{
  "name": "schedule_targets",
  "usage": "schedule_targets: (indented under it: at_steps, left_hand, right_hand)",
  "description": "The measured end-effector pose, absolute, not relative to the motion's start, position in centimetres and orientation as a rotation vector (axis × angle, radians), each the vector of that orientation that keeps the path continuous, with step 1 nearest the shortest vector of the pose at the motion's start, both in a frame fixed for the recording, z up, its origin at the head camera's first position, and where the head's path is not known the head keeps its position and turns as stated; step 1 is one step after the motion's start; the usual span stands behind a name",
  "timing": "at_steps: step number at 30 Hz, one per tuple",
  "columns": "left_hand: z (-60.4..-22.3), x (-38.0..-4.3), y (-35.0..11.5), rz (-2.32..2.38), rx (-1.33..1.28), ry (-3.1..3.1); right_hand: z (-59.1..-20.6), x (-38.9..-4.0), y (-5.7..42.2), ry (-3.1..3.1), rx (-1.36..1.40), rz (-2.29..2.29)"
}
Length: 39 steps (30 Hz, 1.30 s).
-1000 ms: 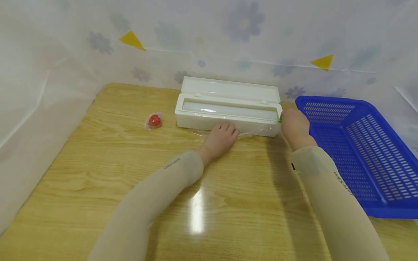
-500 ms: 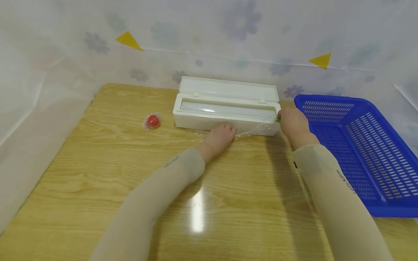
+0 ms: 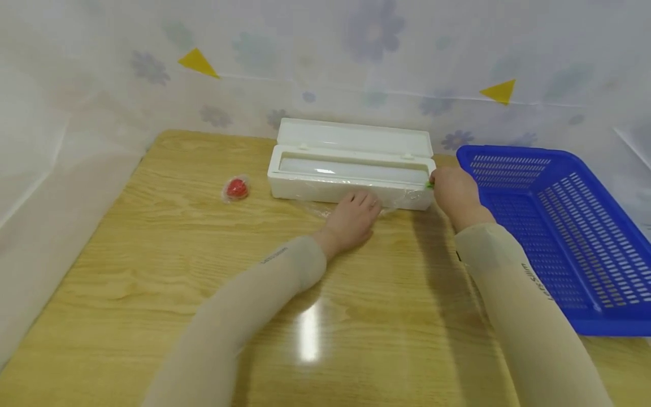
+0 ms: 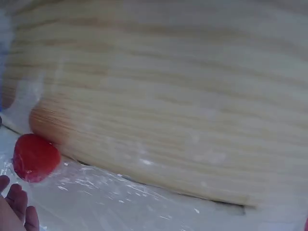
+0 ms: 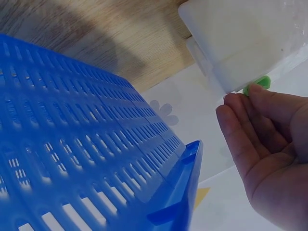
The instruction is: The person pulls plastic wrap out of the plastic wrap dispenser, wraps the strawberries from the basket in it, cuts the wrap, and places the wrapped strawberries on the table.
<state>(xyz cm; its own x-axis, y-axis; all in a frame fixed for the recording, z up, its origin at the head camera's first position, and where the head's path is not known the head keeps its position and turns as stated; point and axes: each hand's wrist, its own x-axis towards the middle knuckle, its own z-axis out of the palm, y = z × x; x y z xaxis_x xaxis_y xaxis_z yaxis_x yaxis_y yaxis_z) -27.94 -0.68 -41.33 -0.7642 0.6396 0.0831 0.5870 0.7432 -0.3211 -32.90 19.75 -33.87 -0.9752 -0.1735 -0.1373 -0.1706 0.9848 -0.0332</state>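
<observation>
A white cling film dispenser box (image 3: 351,189), its lid raised behind it, stands at the back of the table. Clear cling film (image 4: 130,197) hangs from its front edge and spreads onto the tabletop. My left hand (image 3: 353,217) rests against the box front over the film. Near those fingers, a round red fruit (image 4: 36,158) shows beneath the film; in the head view the hand hides it. My right hand (image 3: 456,189) pinches the small green slide cutter (image 5: 257,84) between thumb and fingers at the box's right end.
Another red fruit (image 3: 237,188), wrapped in film, lies left of the box. A blue slotted plastic basket (image 3: 559,325) stands close beside my right forearm. Behind the wooden table (image 3: 152,282) hangs a flowered white sheet (image 3: 325,56) with yellow triangles.
My left hand has shifted a little to the right along the box front. The right hand stays at the green cutter at the right end.
</observation>
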Motion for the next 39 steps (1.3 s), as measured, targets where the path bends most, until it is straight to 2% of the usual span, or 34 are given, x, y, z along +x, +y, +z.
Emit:
schedule_targets:
  at_steps: [6, 12, 17, 26, 39]
  left_hand:
    - [-41.2, -28.6, 1.5, 0.275, -0.876, -2.908]
    - [-41.5, -29.1, 1.3, 0.024, -0.776, -2.984]
    - [-41.3, -29.2, 1.2, -0.013, -0.809, -2.981]
    - [-40.4, -29.0, 2.4, 0.245, -0.897, -2.797]
    - [-42.2, -29.1, 3.4, -0.046, -1.075, -2.913]
  right_hand:
    - [-33.9, -32.9, 19.3, 2.991, -0.256, -0.06]
    - [-33.4, -32.9, 18.8, 2.993, -0.244, -0.06]
    - [-33.2, -33.1, 19.0, 2.973, -0.233, -0.033]
    - [-33.7, -33.3, 19.3, 2.975, -0.217, -0.033]
    - [-33.8, -33.2, 19.5, 2.983, -0.224, -0.023]
